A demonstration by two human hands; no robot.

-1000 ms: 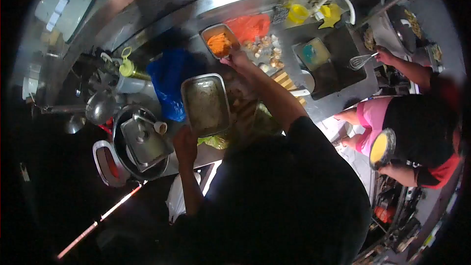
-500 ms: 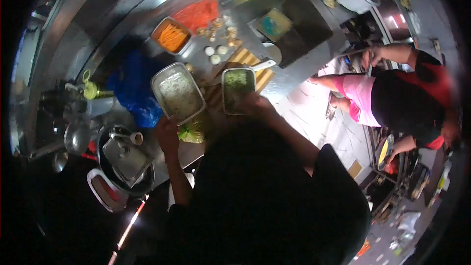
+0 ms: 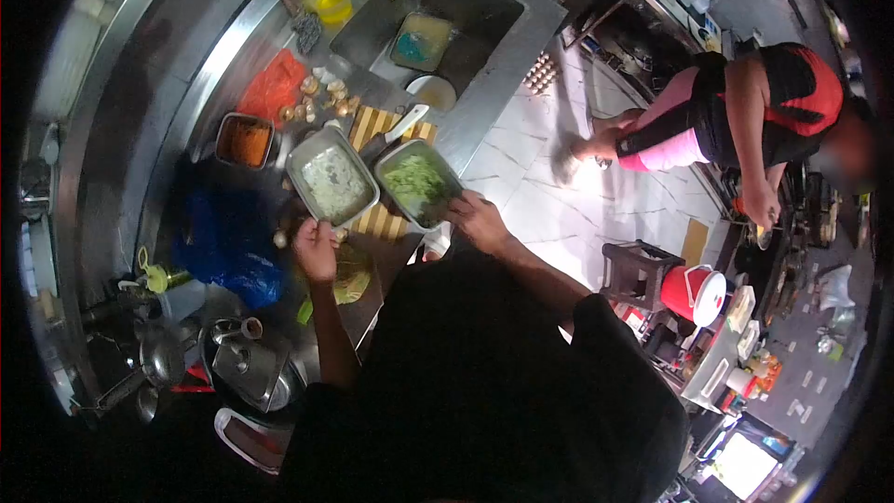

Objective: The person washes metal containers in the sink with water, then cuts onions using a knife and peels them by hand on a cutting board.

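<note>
My left hand (image 3: 317, 248) is closed at the near edge of a metal pan (image 3: 367, 177) that holds pale, finely chopped food (image 3: 328, 184). With my right hand (image 3: 477, 221) I grip the near right corner of a second metal pan (image 3: 449, 162), which contains shredded green vegetable (image 3: 416, 178). The two pans are side by side, their rims close or touching. Beneath them a striped cutting board (image 3: 380, 222) shows partly. A knife with a white handle (image 3: 407, 121) rests on the board beyond the green pan. A bag with greens (image 3: 350, 279) sits near my left wrist.
Beyond the pans are a tray of orange strips (image 3: 247, 142), a red plastic bag (image 3: 272, 82) and mushrooms (image 3: 308, 86). A blue bag (image 3: 233, 256) lies left, above a basin of metalware (image 3: 250, 363). A sink (image 3: 480, 14) is at the back. Another person (image 3: 736, 112) bends at right.
My view has turned, shifting the counter leftward. The green pan has come closer to the pale-food pan and is now tilted. My right hand shows more clearly at its corner.
</note>
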